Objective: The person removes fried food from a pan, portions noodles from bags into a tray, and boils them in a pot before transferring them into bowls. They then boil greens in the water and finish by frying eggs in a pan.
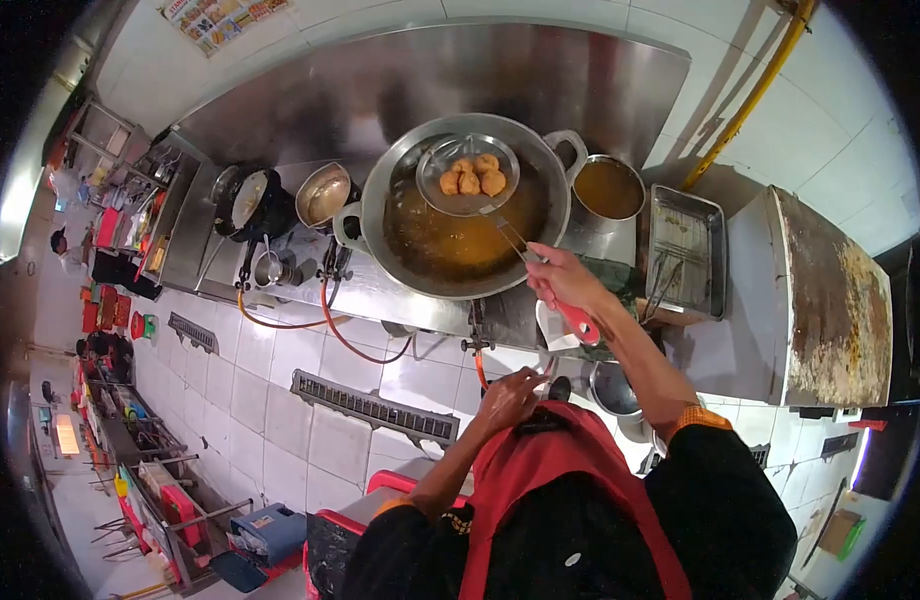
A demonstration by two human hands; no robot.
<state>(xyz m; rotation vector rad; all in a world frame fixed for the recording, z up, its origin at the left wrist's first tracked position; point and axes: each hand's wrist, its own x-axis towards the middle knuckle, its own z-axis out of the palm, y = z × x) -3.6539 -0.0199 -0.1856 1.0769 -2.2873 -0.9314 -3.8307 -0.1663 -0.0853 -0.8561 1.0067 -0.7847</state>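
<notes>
My right hand is closed around the handle of a skimmer, whose red grip end sticks out below the fist. The skimmer's round bowl is over the far part of a large wok. Several browned fried pieces lie in that bowl. Brown oil fills the wok beneath and around it. My left hand is low in front of the red apron, with its fingers loosely bent and apart and nothing visible in them.
Right of the wok stand a pot of brown liquid and a metal tray with a rack. A saucepan and a black pan are to the left. Hoses hang at the stove's front. A drain grate crosses the tiled floor.
</notes>
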